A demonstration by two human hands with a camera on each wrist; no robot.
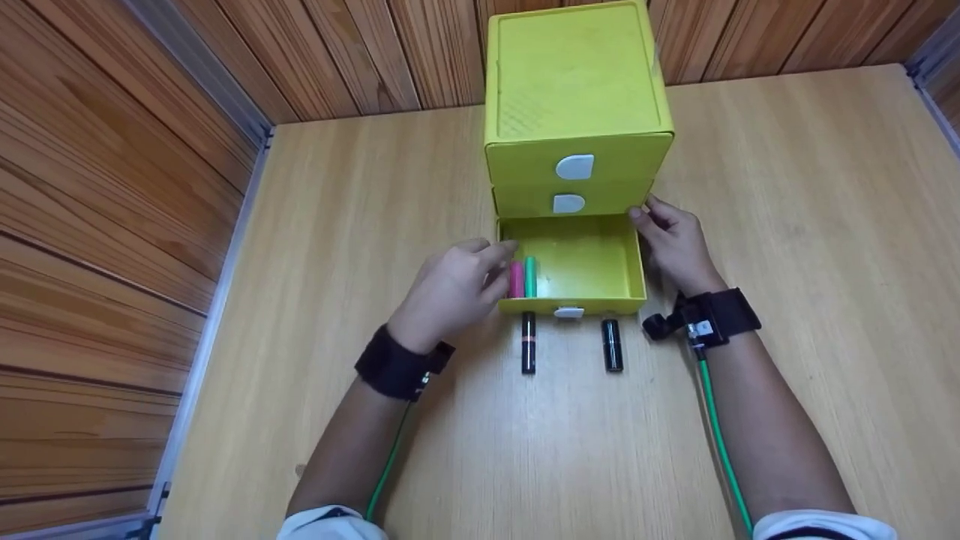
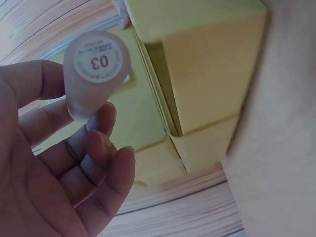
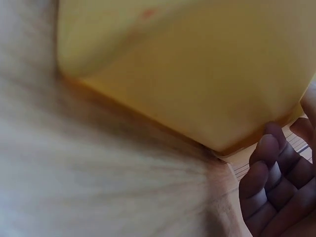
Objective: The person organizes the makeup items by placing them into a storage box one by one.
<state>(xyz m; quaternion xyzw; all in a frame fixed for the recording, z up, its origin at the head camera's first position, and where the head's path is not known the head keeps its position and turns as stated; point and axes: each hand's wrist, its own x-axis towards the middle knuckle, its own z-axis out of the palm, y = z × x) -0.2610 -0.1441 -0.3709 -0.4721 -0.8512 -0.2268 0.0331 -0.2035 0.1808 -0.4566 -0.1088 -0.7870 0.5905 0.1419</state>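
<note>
My left hand [image 1: 457, 289] is over the left wall of the pulled-out bottom drawer [image 1: 592, 306] of a yellow cabinet [image 1: 577, 75]. Its fingers hold a pale, frosted cosmetic tube [image 2: 81, 101] with a round "03" label facing the left wrist camera. Inside the drawer, at its left side by the fingertips, are a pink tube [image 1: 517, 279] and a green tube [image 1: 530, 277]. My right hand [image 1: 679, 244] grips the cabinet's right front edge, just above the drawer's side, with its thumb at the front. In the right wrist view its lower fingers [image 3: 266, 148] are curled beside the yellow wall.
Two black lipstick tubes lie on the table in front of the drawer: one with a coloured band [image 1: 529, 343], the other plain black [image 1: 612, 345]. Two shut drawers with white tabs are above the open one. Wooden panels [image 1: 360, 56] stand behind and at the left.
</note>
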